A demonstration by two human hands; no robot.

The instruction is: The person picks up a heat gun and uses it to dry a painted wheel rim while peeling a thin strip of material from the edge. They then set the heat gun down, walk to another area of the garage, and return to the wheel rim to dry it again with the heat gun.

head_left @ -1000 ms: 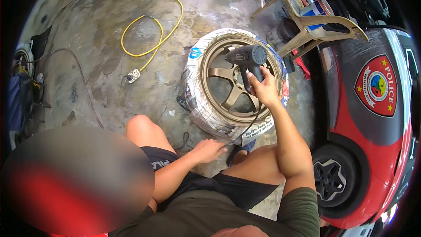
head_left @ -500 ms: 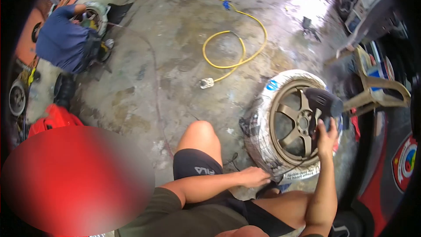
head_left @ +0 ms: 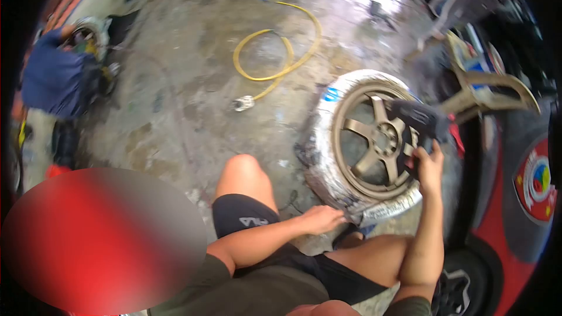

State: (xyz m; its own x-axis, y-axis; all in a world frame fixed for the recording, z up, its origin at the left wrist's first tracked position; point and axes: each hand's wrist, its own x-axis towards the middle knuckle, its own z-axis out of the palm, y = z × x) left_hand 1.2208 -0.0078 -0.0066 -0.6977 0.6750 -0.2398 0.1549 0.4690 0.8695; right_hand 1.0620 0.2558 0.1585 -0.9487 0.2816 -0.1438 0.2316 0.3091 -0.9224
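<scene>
A bronze multi-spoke wheel rim (head_left: pixel 367 167) sits in a tyre covered with white wrapping (head_left: pixel 321 140), lying on the concrete floor before my knees. My right hand (head_left: pixel 430 167) is closed round the grip of a black pistol-shaped power tool (head_left: pixel 418 118), held over the rim's right side. Its exact kind is unclear. My left hand (head_left: pixel 323 220) is closed by the tyre's near edge, where a thin dark cord (head_left: pixel 349 216) meets the fingertips. Printed paper shows along the tyre's near side.
A yellow hose or cable (head_left: pixel 316 35) loops across the floor to a pale end piece (head_left: pixel 243 103). To the right are a beige plastic chair (head_left: pixel 497 82) and a red and black car body (head_left: pixel 500 246). Another person (head_left: pixel 58 76) bends over a wheel at far left.
The whole view has shifted, so the wheel and floor items sit further left and higher. My right hand still holds the tool over the rim; my left stays low by the tyre.
</scene>
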